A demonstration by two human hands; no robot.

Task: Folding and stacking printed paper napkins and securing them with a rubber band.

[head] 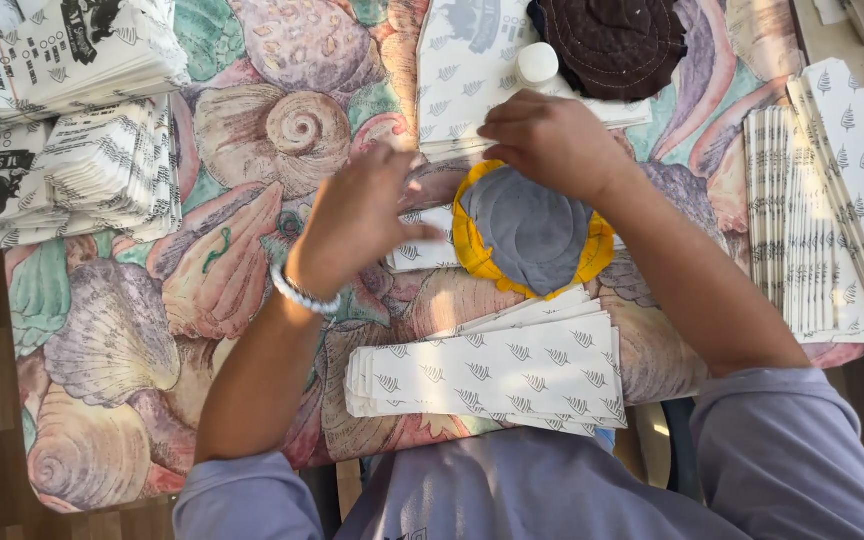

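A seashell-patterned cloth (252,130) is covering the bench, and everything is lying on it. Stacks of folded white paper bags are sitting at the far left (72,110) and fanned along the right edge (822,220); a smaller sheaf of leaf-printed paper pieces (492,375) is resting nearest the person. A dark brown quilted pad (617,40) is lying at the top, with a small white bottle cap (537,63) just beside it.

In the middle, a grey round pad with a yellow rim (530,230) is sitting on top of a paper piece. The right hand (552,140) is pressing down at the pad's far edge, fingers curled, though whether it is pinching anything I cannot tell. The left hand (357,220) is blurring with motion, fingers loosely spread and holding nothing, touching the paper piece (422,250) just left of the pad.

To my judgement, steadying the pad firmly while sliding the paper flat and square would be serving this step best.
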